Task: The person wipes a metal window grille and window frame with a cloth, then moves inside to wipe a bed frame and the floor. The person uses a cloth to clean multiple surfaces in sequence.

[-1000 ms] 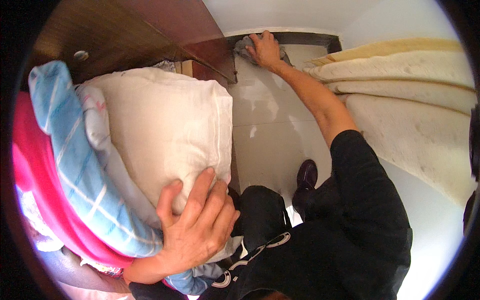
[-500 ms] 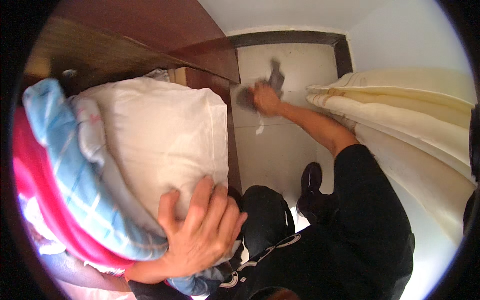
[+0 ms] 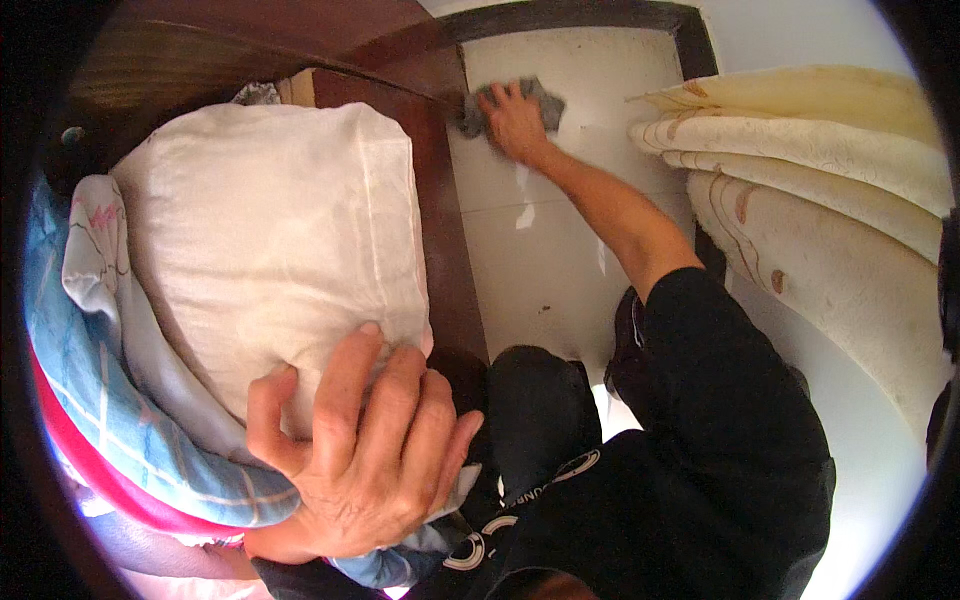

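My left hand leans on the near edge of a white pillow, its fingers spread and bent, holding nothing. At the far end of the floor, my right hand presses a grey cloth flat against the pale floor tiles. The cloth sticks out on both sides of my fingers; its left end is close to the dark red bed side. My right arm is stretched out straight.
Left of the pillow lie a blue checked cover and a pink one. A cream curtain hangs along the right wall. A dark skirting strip edges the floor's far end. My knee is near the bed.
My right hand and the cloth, a blur before, are now farther off across the floor, with the cloth spread under the palm. My left hand stays on the pillow. The view has shifted.
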The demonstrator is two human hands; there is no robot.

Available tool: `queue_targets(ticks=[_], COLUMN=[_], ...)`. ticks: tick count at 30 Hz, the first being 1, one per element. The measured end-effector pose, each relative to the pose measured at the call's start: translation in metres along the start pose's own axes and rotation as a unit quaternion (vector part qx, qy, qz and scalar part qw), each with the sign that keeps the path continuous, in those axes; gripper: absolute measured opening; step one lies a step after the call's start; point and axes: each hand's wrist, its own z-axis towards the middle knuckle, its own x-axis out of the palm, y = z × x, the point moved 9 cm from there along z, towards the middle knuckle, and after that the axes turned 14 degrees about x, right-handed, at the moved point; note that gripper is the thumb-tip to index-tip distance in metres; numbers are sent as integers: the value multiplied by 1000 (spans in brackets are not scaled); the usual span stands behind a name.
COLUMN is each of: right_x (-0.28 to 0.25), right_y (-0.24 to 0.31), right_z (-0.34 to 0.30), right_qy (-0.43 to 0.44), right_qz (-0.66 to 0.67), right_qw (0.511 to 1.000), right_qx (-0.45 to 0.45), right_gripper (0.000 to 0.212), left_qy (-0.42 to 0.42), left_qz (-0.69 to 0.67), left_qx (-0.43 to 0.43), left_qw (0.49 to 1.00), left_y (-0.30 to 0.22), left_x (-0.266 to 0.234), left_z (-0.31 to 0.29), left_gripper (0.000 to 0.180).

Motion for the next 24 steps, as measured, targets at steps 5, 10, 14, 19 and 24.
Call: queue_targets(ticks=[5,10,14,19,24], right_x=[34,-22,5,39,74], right_y=[57,46,65,89,94], right_z=[-199,-120,-58,-139,-310], right_qy=[196,198,19,44,130], right_qz=[61,132,4,42,123], right_qw=[956,970,999,984,931], right_qx=[-209,-42,-39,-167,-319], right_gripper=[38,55,41,24,22], left_qy=[-36,-36,-6,13,1], left_qz=[-13,-2,46,67,57], left_qx=[19,15,7,7,12], left_qw=[999,999,999,998,998], left_y=[0,6,-3,-7,-5], left_x=[-5,3,-7,-7,1], left_z=[8,12,17,16,20], left_gripper=[34,32,31,32,34])
